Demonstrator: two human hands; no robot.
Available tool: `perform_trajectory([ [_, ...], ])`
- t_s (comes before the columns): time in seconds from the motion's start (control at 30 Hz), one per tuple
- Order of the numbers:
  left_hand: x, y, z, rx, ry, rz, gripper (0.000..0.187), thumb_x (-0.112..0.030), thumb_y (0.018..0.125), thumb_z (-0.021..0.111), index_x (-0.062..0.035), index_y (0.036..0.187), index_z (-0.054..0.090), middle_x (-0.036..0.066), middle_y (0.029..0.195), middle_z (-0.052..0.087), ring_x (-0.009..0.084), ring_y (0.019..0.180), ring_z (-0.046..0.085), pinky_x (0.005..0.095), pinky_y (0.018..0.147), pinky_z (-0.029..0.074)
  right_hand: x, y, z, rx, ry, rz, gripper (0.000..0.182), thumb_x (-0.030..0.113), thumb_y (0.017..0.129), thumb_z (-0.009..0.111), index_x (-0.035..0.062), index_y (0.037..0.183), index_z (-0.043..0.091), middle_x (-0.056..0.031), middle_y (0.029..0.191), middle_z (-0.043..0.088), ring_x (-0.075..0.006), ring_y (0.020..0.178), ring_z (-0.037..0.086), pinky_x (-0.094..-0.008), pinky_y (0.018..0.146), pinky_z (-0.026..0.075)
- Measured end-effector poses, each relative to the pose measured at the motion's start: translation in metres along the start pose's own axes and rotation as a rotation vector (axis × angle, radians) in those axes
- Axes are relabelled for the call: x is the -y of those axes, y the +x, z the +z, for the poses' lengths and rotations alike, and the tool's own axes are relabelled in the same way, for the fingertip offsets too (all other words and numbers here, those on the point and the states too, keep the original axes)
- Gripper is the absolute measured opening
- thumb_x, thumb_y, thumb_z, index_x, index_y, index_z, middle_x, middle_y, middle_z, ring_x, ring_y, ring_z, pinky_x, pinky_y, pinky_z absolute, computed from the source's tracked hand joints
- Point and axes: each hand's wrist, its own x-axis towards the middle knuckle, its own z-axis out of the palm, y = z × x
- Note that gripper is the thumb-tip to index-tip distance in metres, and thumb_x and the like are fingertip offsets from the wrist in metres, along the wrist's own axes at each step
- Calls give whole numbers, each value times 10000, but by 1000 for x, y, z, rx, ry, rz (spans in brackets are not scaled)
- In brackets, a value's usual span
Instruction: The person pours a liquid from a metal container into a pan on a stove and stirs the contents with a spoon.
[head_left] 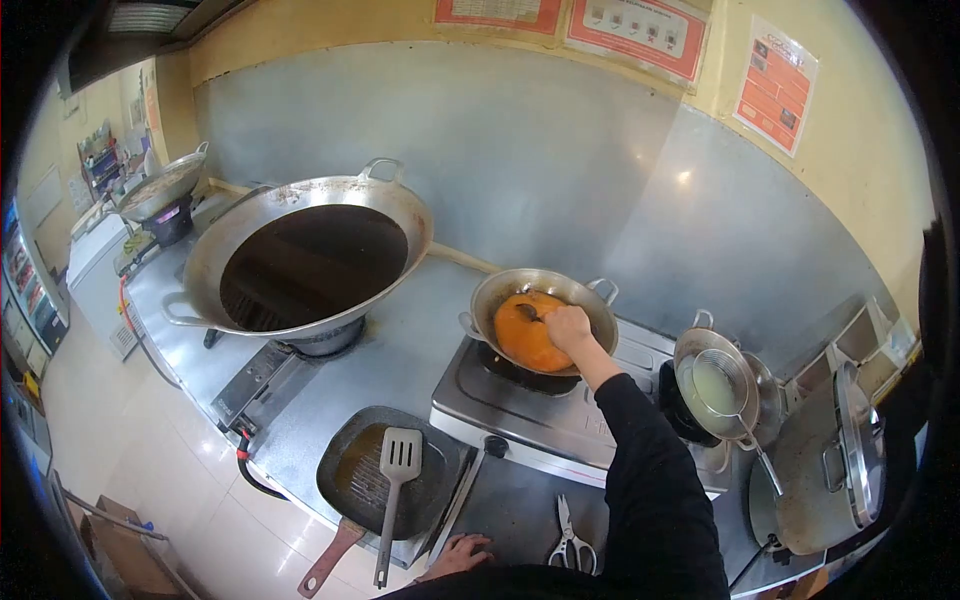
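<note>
My right hand [568, 328] is closed above the small two-handled wok [603, 318], which holds orange sauce [532, 345] and stands on the gas stove [470, 392]. Beside the fingers a small dark piece [527, 312] shows in the sauce; whether the hand grips it or a utensil I cannot make out. At the front edge, my left hand [460, 556] lies on the counter with its fingers stretched out. Nearby are a pair of kitchen scissors [573, 545] and a square grill pan [345, 450] with a slotted turner [398, 470] laid across it.
A large wok [418, 225] of dark liquid fills the left side, over a burner. To the right, a strainer [745, 385] rests in another wok [685, 350] with pale liquid. A big lidded pot [805, 480] stands at far right. Behind rises a metal backsplash [520, 150].
</note>
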Motion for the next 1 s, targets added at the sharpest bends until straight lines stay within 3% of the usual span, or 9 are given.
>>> perform_trajectory([
  [0.07,2,-1,2,-4,-21,7,186,-170,769,448,-183,946,507,78,1151,375,211,1132,324,405,944,199,0,4,2,-23,-17,-16,184,166,713,469,58,738,616,-132,763,604,-253,718,596,-342,650,473],
  [0.17,2,-2,3,1,-20,21,196,-169,764,448,-181,951,506,79,1150,373,214,1131,325,412,944,195,-1,6,20,-80,296,224,195,156,720,462,30,714,611,-161,757,598,-268,693,593,-341,623,474],
  [0.27,1,0,-1,6,-4,17,204,-164,766,441,-178,958,507,78,1152,370,215,1133,323,413,945,192,-22,24,57,1,482,264,216,174,720,473,6,700,606,-196,751,588,-293,679,585,-357,605,470],
  [0.37,0,0,-2,1,-17,-2,204,-160,769,435,-174,958,511,77,1156,370,216,1137,320,410,947,190,-26,31,34,367,803,486,232,155,692,500,-18,820,588,-205,833,578,-314,787,566,-378,676,452],
  [0.47,0,-1,-3,5,-48,-12,195,-157,769,440,-169,948,517,78,1153,379,215,1142,315,411,946,191,-21,28,16,414,822,430,242,152,697,480,-24,824,588,-217,812,576,-321,761,569,-383,668,453],
  [0.57,9,-1,8,10,-36,-5,186,-152,764,453,-166,937,519,83,1145,388,220,1138,318,413,942,197,-20,35,37,228,316,17,229,146,709,457,-18,793,594,-222,809,575,-312,747,579,-370,642,464],
  [0.67,3,1,1,6,-36,-5,180,-153,758,468,-163,929,522,92,1145,390,230,1128,326,411,940,203,3,-1,-2,60,401,172,224,141,724,438,6,795,602,-200,820,583,-296,760,584,-365,643,468],
  [0.77,0,1,-1,4,-48,-13,172,-160,753,478,-158,919,524,101,1149,386,243,1119,332,408,939,205,14,-7,-9,73,338,196,237,195,712,482,45,845,607,-175,836,586,-294,811,571,-367,716,453],
  [1.0,3,0,3,-4,-41,7,149,-164,755,483,-163,895,535,111,1142,397,256,1123,325,404,944,200,-22,-15,0,209,309,250,228,173,700,485,29,829,607,-185,842,582,-290,815,571,-365,712,454],
])
